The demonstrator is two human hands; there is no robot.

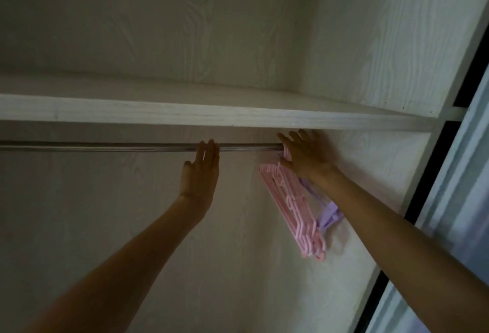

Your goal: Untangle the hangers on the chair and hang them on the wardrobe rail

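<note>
A metal wardrobe rail (105, 146) runs under a white shelf. Several pink hangers (293, 216) hang bunched near the rail's right end, with purple hangers (329, 213) behind them. My right hand (304, 155) is at the hooks of the bunch, fingers spread and fairly straight, thumb against the pink hooks; its palm hides the hooks and that stretch of the rail. My left hand (201, 171) reaches up to the rail further left, fingers straight, fingertips touching the rail. It holds nothing.
The white shelf (211, 115) sits just above the rail. The wardrobe's right side panel (391, 168) is close behind the hangers. A sliding door frame (449, 187) runs down the right. The chair is out of view.
</note>
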